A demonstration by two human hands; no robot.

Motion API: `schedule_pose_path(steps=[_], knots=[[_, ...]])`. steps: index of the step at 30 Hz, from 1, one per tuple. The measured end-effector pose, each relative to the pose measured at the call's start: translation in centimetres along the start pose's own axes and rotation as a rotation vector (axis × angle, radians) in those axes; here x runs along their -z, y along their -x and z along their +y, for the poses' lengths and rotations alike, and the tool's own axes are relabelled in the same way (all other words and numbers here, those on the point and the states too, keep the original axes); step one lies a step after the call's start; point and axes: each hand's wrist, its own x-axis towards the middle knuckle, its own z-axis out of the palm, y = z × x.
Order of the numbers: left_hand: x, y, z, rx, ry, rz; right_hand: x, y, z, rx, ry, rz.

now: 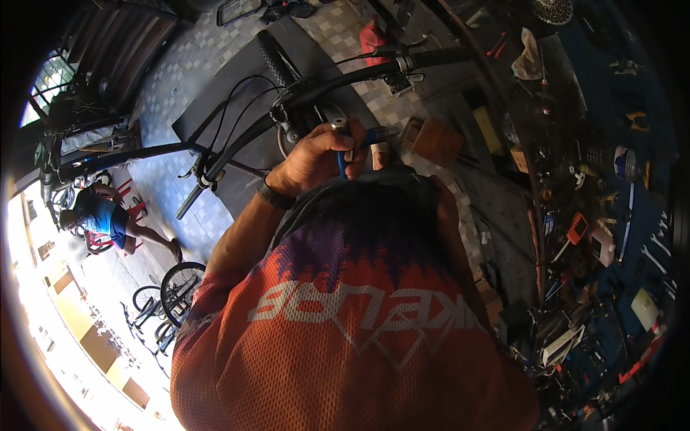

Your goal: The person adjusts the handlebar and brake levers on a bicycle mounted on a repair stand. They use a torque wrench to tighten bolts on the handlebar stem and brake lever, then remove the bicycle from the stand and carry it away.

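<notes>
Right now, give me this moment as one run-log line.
left hand: closed on blue tool | right forearm: in view, right hand unclear | handlebar: beyond left hand | red bottle: past handlebar

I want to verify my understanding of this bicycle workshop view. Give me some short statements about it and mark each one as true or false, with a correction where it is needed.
1. The left hand is closed around a blue-handled tool. True.
2. The left wrist is bare. False: it wears a dark band.
3. Wrenches show at the right side of the picture. True.
4. The bicycle handlebar near the hands is bright red. False: it is black.
5. The other person, in blue shorts, is at the right edge. False: that person is at the left side.
6. A red container shows in the upper half of the picture. True.
</notes>
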Motion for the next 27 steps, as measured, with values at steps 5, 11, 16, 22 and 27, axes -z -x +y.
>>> schedule_pose_path(steps=[5, 11, 16, 22, 27], knots=[[-0.4, -0.9, -2.0, 0.014, 0.043, 0.012, -1.4, -0.5, -2.4, 0.016, -0.124, -0.105], [-1.2, -1.4, -1.6, 0.024, 0.099, -0.07, -2.1, -1.1, -3.1, -0.028, 0.223, 0.071], [-2.3, -2.4, -2.1, -0.004, -0.25, 0.135, -2.5, -1.6, -5.3, 0.211, 0.696, -0.05], [-2.5, -3.3, -3.2, 0.025, -0.632, 0.176, -3.0, -1.6, -3.5, 0.0, 0.25, 0.043], [-2.1, -3.6, -3.4, 0.092, -0.473, 0.224, -2.4, -2.0, -0.6, -0.088, 0.163, 0.003]])
